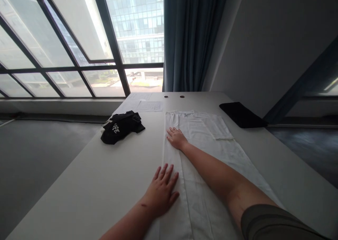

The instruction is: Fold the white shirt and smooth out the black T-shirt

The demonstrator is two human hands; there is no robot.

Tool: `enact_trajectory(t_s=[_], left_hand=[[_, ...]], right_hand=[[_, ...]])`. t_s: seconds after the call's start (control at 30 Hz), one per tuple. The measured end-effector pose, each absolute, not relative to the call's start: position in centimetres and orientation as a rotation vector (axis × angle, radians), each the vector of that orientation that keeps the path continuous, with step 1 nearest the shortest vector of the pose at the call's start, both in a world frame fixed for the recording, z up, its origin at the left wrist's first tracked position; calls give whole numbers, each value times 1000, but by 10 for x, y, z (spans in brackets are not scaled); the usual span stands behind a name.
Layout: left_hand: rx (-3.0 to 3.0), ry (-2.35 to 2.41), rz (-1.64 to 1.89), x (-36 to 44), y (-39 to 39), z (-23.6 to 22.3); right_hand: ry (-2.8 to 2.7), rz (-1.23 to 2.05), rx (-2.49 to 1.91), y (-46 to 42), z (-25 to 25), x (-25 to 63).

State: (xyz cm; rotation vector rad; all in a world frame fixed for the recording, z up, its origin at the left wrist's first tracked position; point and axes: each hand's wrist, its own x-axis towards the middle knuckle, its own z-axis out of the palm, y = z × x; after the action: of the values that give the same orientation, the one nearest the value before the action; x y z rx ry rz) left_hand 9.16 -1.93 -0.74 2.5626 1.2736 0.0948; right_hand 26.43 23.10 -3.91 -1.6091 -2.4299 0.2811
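Observation:
A white garment (211, 148) lies spread lengthwise down the white table (105, 176), its sides folded inward. My left hand (162, 190) rests flat and open on the garment's left folded edge, close to me. My right hand (176, 137) reaches farther along the same edge, palm down, fingers spread, pressing the cloth. Neither hand holds anything.
A crumpled black garment with white lettering (120, 127) sits left of the white one. A flat black folded item (241, 115) lies at the table's far right. Sheets of paper (148, 105) and two cable holes (174, 96) are at the far end, before a window and curtain (190, 39).

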Motion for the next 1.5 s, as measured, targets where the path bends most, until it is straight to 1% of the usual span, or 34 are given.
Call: enact_trajectory(t_s=[0.17, 0.27, 0.33, 0.43, 0.57, 0.67, 0.77, 0.9, 1.1, 1.2, 1.3, 1.4, 1.5], left_hand=[[2618, 985, 74, 100, -41, -5], [2621, 959, 52, 99, -53, -1], [2625, 927, 27, 94, -60, 4], [2626, 817, 15, 83, -70, 11], [2620, 741, 8, 68, -77, 12], [2639, 713, -15, 61, -75, 10], [2671, 687, -54, 57, -73, 6], [2705, 681, -101, 53, -75, 8], [2600, 694, -93, 52, -60, 40], [2590, 781, -6, 78, -39, 47], [2655, 718, 42, 133, -16, 43], [2707, 458, 65, 208, -1, 34], [2794, 146, 104, 288, 2, 28]], right_hand=[[-2381, 275, -1578, 234, -37, 266], [-2433, 283, -1493, 232, -36, 279], [-2485, 276, -1396, 229, -36, 302], [-2460, 176, -1316, 226, -38, 367], [-2185, 9, -1374, 210, -41, 496], [-1993, -29, -1516, 179, -45, 586], [-1898, 44, -1642, 148, -52, 640], [-1851, 150, -1705, 137, -59, 652], [-2044, 214, -1560, 154, -57, 641], [-1975, 381, -1516, 148, -50, 641], [-1810, 607, -1491, 136, -42, 640], [-1647, 815, -1387, 123, -34, 637], [-1554, 937, -1271, 115, -29, 633]])
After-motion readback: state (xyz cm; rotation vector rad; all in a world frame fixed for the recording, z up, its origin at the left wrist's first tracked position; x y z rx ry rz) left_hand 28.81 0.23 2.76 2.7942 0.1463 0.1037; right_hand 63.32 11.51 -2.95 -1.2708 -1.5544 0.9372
